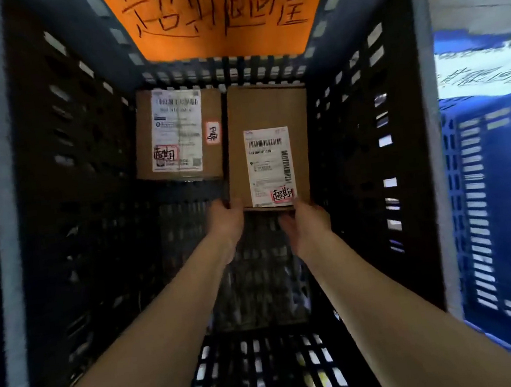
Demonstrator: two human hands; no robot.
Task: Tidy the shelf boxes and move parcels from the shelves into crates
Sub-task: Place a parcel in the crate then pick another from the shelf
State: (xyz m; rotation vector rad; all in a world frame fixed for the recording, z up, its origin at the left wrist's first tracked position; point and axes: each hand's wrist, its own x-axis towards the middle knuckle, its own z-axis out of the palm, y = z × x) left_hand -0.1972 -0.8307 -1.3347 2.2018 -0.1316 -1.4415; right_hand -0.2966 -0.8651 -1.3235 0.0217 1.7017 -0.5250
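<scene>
Both hands, left (226,217) and right (306,219), clasp labelled parcel (265,109) at frame centre, inside dark crate (365,136), beside second parcel (145,135).

Orange handwritten sign (217,13) overhead

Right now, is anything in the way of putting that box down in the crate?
Nothing visible blocks it. The box, held by both hands, hangs beside another parcel already on the crate floor, over bare floor.

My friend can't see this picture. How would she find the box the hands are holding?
Look down into the dark slatted crate with the orange sign. Two cardboard boxes sit at its far end. It's the right box, its white label low near both hands, unlike the left box.
</scene>
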